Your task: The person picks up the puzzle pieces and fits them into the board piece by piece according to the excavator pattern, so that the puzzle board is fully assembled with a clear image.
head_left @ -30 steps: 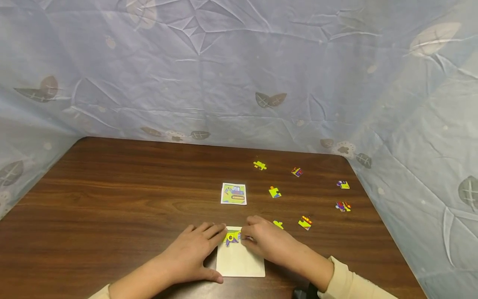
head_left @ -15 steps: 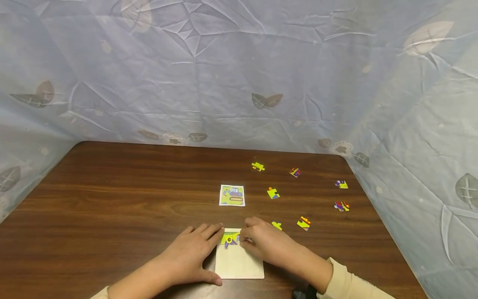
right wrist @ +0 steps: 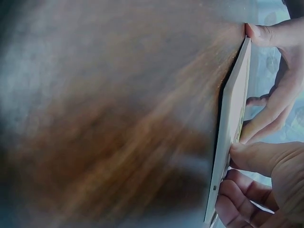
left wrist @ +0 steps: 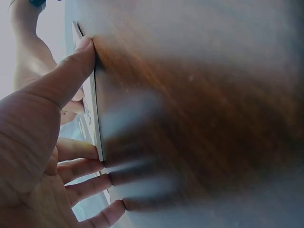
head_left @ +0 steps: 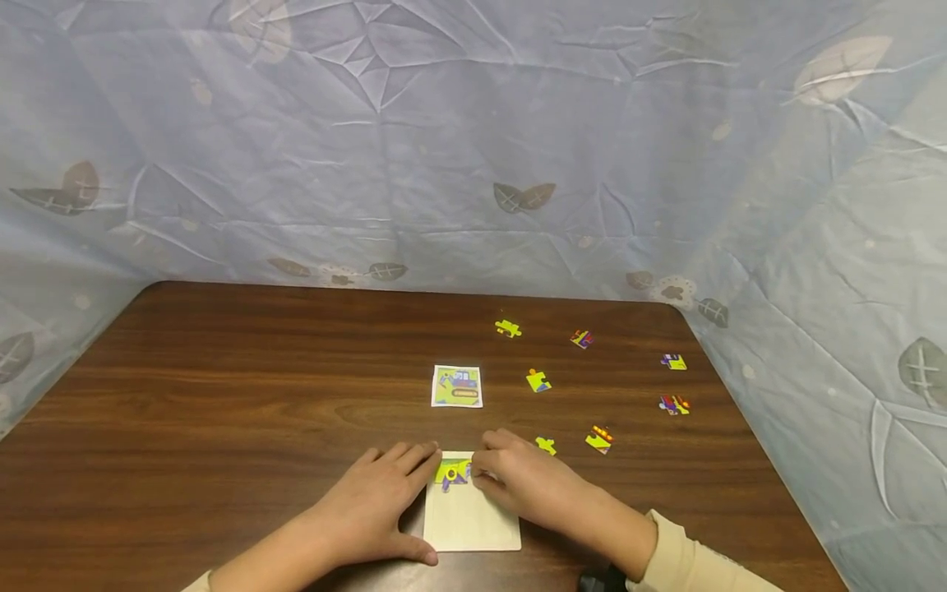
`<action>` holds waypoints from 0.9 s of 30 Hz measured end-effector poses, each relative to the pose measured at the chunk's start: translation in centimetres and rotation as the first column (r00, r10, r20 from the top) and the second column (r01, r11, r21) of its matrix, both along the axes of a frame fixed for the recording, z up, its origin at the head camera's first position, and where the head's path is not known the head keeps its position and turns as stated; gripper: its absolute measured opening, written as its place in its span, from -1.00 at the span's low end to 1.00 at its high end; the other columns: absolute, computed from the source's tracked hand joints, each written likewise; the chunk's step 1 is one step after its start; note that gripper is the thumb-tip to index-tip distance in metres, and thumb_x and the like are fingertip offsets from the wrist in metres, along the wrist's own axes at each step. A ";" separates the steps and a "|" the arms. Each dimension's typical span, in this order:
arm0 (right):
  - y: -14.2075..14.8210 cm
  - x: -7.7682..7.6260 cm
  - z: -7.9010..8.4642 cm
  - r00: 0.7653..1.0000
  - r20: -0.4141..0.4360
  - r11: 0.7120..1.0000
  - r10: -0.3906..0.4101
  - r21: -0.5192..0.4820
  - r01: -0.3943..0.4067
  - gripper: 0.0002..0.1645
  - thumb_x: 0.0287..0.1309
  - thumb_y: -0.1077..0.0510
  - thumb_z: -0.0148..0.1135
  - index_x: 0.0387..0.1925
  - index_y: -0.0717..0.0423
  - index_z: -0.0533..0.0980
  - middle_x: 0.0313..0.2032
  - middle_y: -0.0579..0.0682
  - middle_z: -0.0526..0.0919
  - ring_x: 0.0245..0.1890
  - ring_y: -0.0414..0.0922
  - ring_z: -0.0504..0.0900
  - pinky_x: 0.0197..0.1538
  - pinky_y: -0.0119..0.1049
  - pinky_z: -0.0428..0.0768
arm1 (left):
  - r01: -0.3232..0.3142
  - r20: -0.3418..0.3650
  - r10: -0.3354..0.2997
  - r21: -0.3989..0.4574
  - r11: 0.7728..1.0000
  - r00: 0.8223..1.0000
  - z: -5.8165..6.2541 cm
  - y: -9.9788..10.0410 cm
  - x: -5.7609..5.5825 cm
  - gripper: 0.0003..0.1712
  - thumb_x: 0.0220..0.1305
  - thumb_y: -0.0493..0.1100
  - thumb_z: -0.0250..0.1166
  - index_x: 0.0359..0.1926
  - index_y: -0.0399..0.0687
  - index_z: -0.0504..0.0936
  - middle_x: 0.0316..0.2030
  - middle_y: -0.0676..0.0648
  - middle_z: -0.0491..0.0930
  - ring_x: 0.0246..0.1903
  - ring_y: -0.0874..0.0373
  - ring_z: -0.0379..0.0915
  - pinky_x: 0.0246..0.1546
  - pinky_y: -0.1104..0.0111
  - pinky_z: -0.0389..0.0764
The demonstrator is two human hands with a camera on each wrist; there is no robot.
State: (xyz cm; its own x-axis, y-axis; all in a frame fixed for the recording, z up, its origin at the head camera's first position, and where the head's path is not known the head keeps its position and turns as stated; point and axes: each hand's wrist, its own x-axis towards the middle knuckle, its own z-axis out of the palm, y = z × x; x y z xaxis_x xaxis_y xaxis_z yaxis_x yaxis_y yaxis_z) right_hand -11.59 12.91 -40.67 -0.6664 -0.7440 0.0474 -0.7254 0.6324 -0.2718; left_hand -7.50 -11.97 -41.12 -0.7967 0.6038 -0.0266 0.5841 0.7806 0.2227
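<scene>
A pale square puzzle board (head_left: 473, 524) lies at the table's front. Joined yellow-green and purple puzzle pieces (head_left: 453, 472) sit along its far left edge. My left hand (head_left: 373, 503) is spread at the board's left side, thumb by the near corner and fingertips by the far one. In the left wrist view the thumb (left wrist: 78, 61) touches the board's edge. Over the far right part, my right hand (head_left: 528, 478) has curled fingers pinching a puzzle piece (head_left: 469, 471), mostly hidden by them. The right thumb (right wrist: 251, 156) lies on the board's surface in the right wrist view.
Beyond the board lies a square picture card (head_left: 456, 386) showing an excavator. Several loose pieces are scattered to the right, including a yellow one (head_left: 545, 446) close to my right hand and a red-yellow one (head_left: 599, 440). A patterned cloth (head_left: 444, 148) hangs behind the table (head_left: 222, 395).
The head view has shifted slightly. Both hands keep nearly the same place on the board, and the loose pieces lie where they were.
</scene>
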 end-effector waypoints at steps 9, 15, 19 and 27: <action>0.0 0.1 -0.1 1.000 0.001 1.000 -0.023 -0.010 0.023 -0.94 0.35 0.13 0.39 -0.29 -0.01 0.68 -0.35 -0.20 0.53 -0.31 -0.33 0.40 -0.22 -0.50 0.53 | -0.007 0.015 0.007 0.000 1.000 1.000 0.0 0.0 0.1 0.34 -0.08 0.62 0.42 0.51 -0.18 0.38 0.47 -0.14 0.45 0.38 -0.10 0.44 0.23 -0.25 0.53; 0.4 -0.4 0.8 0.995 0.090 0.999 0.033 0.024 -0.035 -0.85 0.41 0.09 0.33 -0.11 0.04 0.72 -0.30 -0.16 0.52 -0.32 -0.37 0.38 -0.22 -0.52 0.52 | -0.016 0.069 0.016 0.001 1.000 0.997 0.1 -0.1 0.1 0.36 -0.07 0.59 0.43 0.54 -0.19 0.33 0.51 -0.17 0.39 0.42 -0.14 0.40 0.27 -0.30 0.49; 2.1 -0.9 1.5 0.992 0.124 0.999 0.034 -0.024 -0.032 -0.73 0.46 0.04 0.28 0.06 0.04 0.70 -0.15 -0.15 0.62 -0.23 -0.34 0.51 -0.13 -0.47 0.59 | -0.022 0.111 0.022 -0.001 1.000 0.994 0.2 -0.2 0.2 0.37 -0.06 0.59 0.43 0.57 -0.17 0.29 0.55 -0.17 0.34 0.45 -0.15 0.37 0.29 -0.31 0.45; 10.9 -5.5 2.3 0.983 -0.028 0.954 -0.182 -0.248 0.170 -0.87 0.39 0.19 0.33 -0.11 0.13 0.70 -0.23 -0.13 0.73 -0.24 -0.29 0.66 -0.16 -0.29 0.71 | -0.011 0.102 0.012 -0.017 1.000 0.995 0.2 0.0 0.4 0.36 -0.03 0.60 0.40 0.58 -0.15 0.28 0.56 -0.15 0.33 0.46 -0.12 0.36 0.29 -0.27 0.47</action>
